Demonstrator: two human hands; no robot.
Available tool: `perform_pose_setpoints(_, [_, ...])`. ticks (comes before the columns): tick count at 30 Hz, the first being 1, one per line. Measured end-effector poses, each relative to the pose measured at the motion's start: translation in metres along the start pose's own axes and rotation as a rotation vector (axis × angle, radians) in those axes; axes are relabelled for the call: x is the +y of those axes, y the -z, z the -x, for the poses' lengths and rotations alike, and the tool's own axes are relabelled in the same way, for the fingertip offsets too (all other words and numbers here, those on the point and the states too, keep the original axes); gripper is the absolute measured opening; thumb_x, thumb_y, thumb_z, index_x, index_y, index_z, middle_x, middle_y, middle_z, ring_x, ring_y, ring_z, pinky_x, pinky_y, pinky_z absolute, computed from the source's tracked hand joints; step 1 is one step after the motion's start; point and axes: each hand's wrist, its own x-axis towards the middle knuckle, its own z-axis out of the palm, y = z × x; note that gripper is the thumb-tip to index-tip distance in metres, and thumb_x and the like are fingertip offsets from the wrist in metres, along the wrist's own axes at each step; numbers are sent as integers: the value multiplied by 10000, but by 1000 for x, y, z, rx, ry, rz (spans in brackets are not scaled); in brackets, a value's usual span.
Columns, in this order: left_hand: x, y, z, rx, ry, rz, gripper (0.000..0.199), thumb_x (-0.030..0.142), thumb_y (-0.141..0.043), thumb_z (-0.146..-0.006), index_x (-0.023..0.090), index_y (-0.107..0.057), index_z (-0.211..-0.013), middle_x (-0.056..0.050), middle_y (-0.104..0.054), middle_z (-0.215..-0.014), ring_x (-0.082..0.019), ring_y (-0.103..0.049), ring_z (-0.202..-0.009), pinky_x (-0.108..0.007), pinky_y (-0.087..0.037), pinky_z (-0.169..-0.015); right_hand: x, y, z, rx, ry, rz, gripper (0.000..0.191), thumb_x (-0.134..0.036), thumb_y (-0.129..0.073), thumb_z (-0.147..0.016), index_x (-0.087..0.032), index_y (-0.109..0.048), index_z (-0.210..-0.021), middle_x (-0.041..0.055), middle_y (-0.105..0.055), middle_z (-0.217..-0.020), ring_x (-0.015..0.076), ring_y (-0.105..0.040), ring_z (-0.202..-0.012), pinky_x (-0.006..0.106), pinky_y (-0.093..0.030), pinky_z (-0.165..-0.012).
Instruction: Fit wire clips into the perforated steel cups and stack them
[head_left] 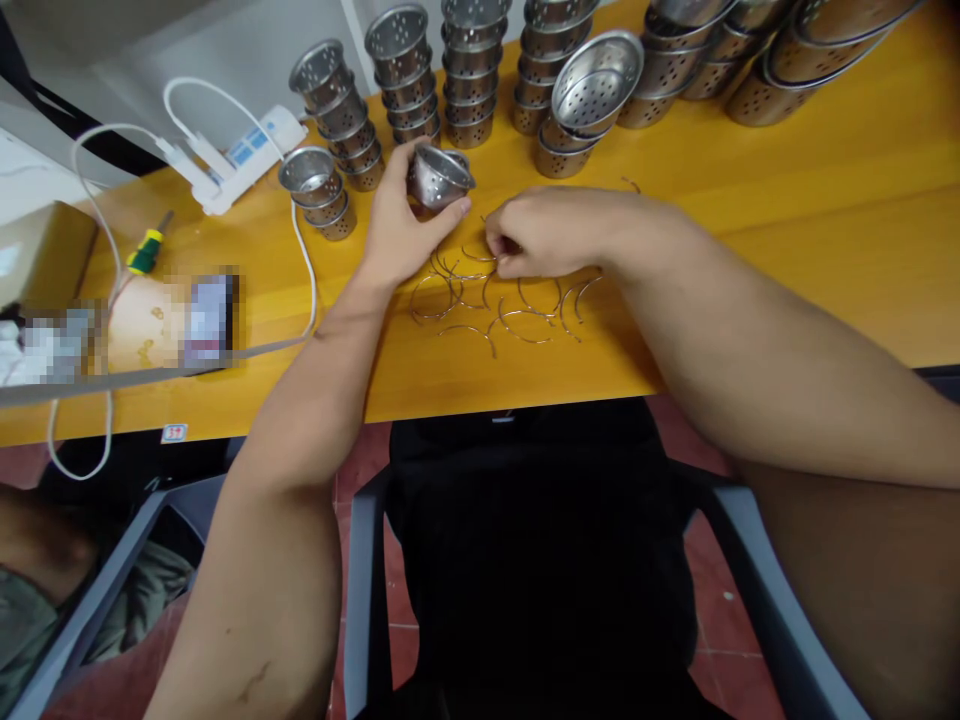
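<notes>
My left hand [409, 220] is closed around a small perforated metal cup [441, 178], tilted on its side above the table. A flat metal piece shows at its rim, but I cannot make out its shape. Close by on the right, my right hand [536, 235] has its fingers pinched together just over the table; whatever they hold, if anything, is hidden. Beneath and in front of both hands lie several thin curved wires [525, 312], scattered and partly overlapping on the yellow wooden table [420, 385].
Stacks of perforated metal cups [470, 85] line the back, with a short stack [319, 195] left of my left hand. A white power strip [247, 160], cables, a green-yellow screwdriver [146, 250] and a cardboard box [49, 255] lie left. Another person's leg [45, 540] shows lower left.
</notes>
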Motion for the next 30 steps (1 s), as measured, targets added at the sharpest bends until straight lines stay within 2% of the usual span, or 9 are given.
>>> perform_pose_setpoints(3, [-5,0,-2,-30,-20,-25,1013,898,-841,-860,591,-479,-1756,4,-763,-1720,-390,-680,-1618,-708,-544,-1348,-15,17,8,44,-14,-10,255,-86,-851,-909,-300,-715,-934,61,-813,-921,346,-750,-881,495,-526,-863])
perform_pose_setpoints(6, [-26,-2,-6,-61,-42,-61,1034,978,-747,-898,609,-409,-1803,30,-728,-1767,-371,-638,-1666,-699,-526,-1350,-20,28,14,106,15,-88,306,-29,-779,-874,-302,-692,-981,59,-806,-943,298,-697,-836,477,-523,-889])
perform_pose_setpoints(11, [-47,-8,-10,-16,-23,-22,1355,1092,-948,-592,507,-473,-1719,18,-682,-1760,-381,-582,-1562,-687,-472,-1394,-22,29,17,166,30,-105,131,-284,-720,-995,-342,-621,-932,96,-822,-1011,323,-656,-869,534,-545,-976])
perform_pose_setpoints(15, [-56,-10,-13,7,-60,-3,1202,1111,-836,-663,612,-487,-1700,73,-703,-1747,-396,-573,-1595,-722,-473,-1382,-24,28,16,213,-10,-128,127,-440,-675,-1048,-356,-630,-964,153,-857,-1075,374,-693,-917,586,-557,-1015])
perform_pose_setpoints(19, [-67,-9,-19,-2,-96,-7,1300,1071,-881,-559,630,-457,-1707,63,-680,-1767,-418,-610,-1610,-727,-497,-1387,-20,25,14,252,-45,-150,94,-431,-691,-1016,-340,-675,-1030,183,-879,-1149,399,-732,-989,585,-571,-1022])
perform_pose_setpoints(21, [-65,-8,-20,1,-128,-7,1277,954,-926,-560,621,-448,-1696,30,-686,-1758,-440,-646,-1607,-723,-523,-1382,-19,24,14,259,-57,-168,117,-430,-716,-997,-341,-682,-1065,160,-873,-1152,385,-727,-980,561,-573,-1003])
perform_pose_setpoints(25, [-45,-3,-16,38,-159,-29,1010,737,-853,-794,657,-422,-1704,48,-674,-1771,-383,-659,-1629,-669,-530,-1418,-18,23,14,267,-63,-196,181,-417,-735,-961,-343,-684,-1118,126,-853,-1121,365,-707,-949,527,-571,-973])
perform_pose_setpoints(28, [-40,-3,-16,47,-186,-34,1065,694,-895,-744,638,-419,-1695,29,-678,-1756,-382,-666,-1611,-658,-548,-1409,-19,24,15,270,-49,-227,187,-381,-745,-921,-328,-673,-1086,140,-844,-1099,368,-706,-940,537,-557,-978])
perform_pose_setpoints(30, [-44,-6,-17,75,-235,16,1108,763,-888,-720,597,-404,-1702,-4,-680,-1732,-399,-674,-1578,-673,-564,-1390,-21,25,16,264,-53,-239,180,-365,-762,-899,-328,-660,-1043,136,-842,-1088,370,-716,-960,542,-554,-995])
